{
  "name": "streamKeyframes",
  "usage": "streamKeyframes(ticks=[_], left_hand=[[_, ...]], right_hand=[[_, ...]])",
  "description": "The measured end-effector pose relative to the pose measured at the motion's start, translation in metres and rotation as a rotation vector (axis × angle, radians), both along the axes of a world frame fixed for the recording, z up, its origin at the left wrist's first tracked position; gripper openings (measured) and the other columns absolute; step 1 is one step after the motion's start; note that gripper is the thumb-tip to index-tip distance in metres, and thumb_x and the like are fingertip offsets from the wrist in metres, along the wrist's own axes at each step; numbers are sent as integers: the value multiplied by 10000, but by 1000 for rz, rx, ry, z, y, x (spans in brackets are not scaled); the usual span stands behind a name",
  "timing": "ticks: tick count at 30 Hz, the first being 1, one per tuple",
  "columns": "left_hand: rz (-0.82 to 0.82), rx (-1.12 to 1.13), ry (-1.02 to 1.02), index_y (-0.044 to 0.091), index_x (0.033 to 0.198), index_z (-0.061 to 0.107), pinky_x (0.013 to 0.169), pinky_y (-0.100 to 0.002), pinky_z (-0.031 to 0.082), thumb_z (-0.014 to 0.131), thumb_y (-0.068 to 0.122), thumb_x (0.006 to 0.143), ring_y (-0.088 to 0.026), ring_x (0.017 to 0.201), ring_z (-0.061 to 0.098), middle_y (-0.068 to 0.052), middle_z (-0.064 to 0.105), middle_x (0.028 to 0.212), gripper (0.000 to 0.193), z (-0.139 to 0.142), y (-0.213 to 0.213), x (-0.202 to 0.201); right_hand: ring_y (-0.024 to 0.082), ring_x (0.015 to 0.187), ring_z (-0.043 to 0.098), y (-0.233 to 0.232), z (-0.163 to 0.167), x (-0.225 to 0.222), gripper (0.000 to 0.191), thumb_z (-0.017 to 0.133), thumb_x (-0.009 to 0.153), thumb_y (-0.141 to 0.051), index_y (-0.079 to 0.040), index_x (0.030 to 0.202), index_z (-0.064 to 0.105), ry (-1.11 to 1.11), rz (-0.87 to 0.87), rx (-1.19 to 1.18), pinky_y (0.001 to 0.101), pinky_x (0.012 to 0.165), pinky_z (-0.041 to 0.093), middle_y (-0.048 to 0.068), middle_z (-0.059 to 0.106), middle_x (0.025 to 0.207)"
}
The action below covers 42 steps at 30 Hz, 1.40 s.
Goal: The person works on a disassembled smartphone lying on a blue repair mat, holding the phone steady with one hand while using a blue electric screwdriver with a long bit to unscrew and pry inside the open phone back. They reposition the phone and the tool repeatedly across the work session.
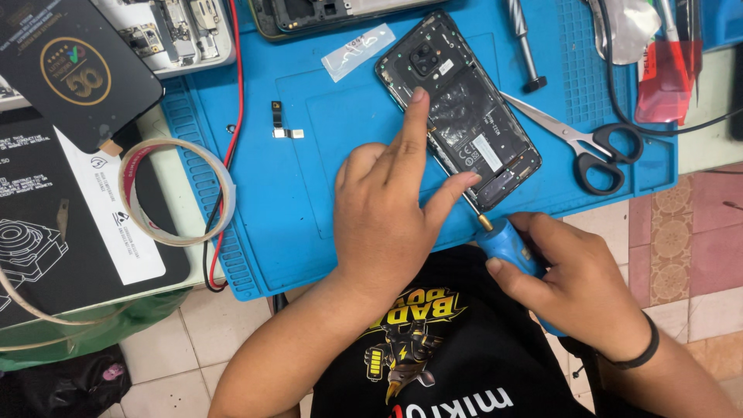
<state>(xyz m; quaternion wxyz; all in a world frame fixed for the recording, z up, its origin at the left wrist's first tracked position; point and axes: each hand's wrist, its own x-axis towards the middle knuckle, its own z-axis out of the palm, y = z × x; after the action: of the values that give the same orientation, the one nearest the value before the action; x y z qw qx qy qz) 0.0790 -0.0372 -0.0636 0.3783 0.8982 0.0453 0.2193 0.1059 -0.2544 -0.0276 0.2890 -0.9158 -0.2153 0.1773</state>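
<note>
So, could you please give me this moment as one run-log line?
left hand: steadies opened black phone | right hand: grip on blue-handled screwdriver, tip at phone's lower edge | blue silicone mat | scissors

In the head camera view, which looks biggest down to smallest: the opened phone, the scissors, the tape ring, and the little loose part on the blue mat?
1. Opened phone
2. Tape ring and scissors, too alike to rank
3. Small loose part, clearly smallest

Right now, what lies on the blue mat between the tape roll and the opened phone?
In the head view, between the tape roll and the opened phone, a small flex-cable part lies on the blue mat.
</note>
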Motion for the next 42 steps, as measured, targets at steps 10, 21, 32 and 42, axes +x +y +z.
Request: streamKeyframes(ticks=[10,21,32,42], left_hand=[[-342,-2,8,-1,1228,666,845,-397,491,819,212,857,-295,925,598,-124,701,1092,454,43,32,-45],[-744,-246,454,63,800,654,769,-428,492,728,193,966,-321,802,608,-87,667,793,223,-2,16,-117],[-635,-476,622,63,799,671,729,-439,518,719,176,973,-306,804,648,-98,656,747,213,-2,21,-153],[629,-370,660,99,786,788,668,-296,507,867,206,766,-155,709,657,-31,737,775,135,-17,158,-278]], right_hand=[[247,796,743,-45,14,20,582,840,721,-298,-114,1254,697,197,383,-43,343,665,571,50,739,900],[349,790,670,-31,-28,-13,391,693,902,-498,-212,1167,723,573,785,-147,479,639,509,98,662,892],[354,713,666,-48,-66,-37,223,691,923,-387,-185,1010,731,568,822,-35,491,586,504,117,641,801],[189,923,783,-155,-206,14,356,854,770,-374,-199,1075,802,496,678,-268,304,870,610,47,804,904]])
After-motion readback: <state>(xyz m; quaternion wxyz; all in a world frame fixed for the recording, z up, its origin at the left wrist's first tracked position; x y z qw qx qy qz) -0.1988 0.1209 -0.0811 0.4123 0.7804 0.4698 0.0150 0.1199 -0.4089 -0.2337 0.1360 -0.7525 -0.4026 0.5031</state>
